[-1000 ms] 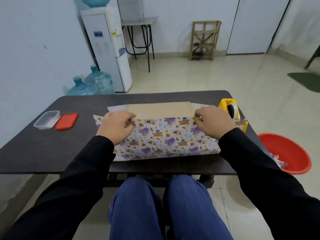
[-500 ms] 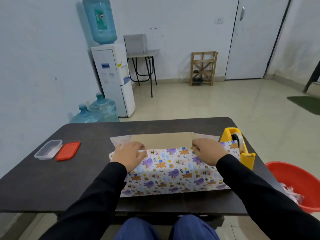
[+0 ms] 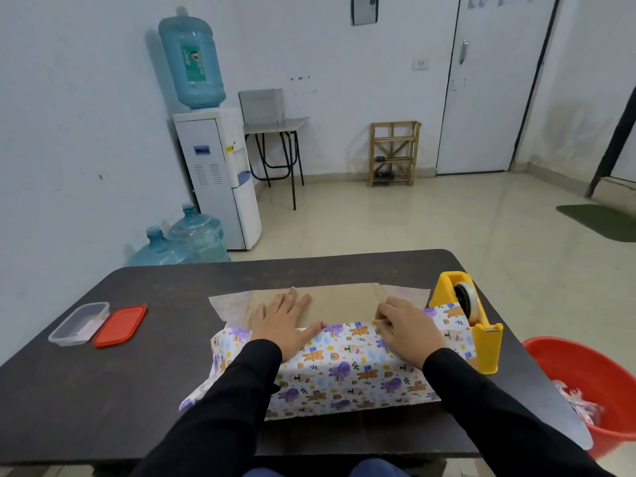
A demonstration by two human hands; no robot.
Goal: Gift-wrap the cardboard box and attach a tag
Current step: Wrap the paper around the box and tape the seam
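Observation:
A flat brown cardboard box [image 3: 339, 302] lies on a sheet of patterned wrapping paper [image 3: 347, 370] in the middle of the dark table [image 3: 103, 390]. The paper's near half is folded up over the box's front and onto its top. My left hand [image 3: 284, 321] lies flat with fingers spread, across the paper's edge and the bare cardboard. My right hand [image 3: 407, 330] pinches the paper's upper edge at the box's right end. The paper's white underside shows beyond the box at both far corners.
A yellow tape dispenser [image 3: 473, 321] stands just right of my right hand. A clear plastic container [image 3: 80, 323] and its red lid [image 3: 121, 325] lie at the table's left. A red bucket [image 3: 592, 383] with scraps sits on the floor to the right.
My left hand let go of the paper's edge and spread flat onto the box top. The right hand stays pinched on the edge. The camera tilted up.

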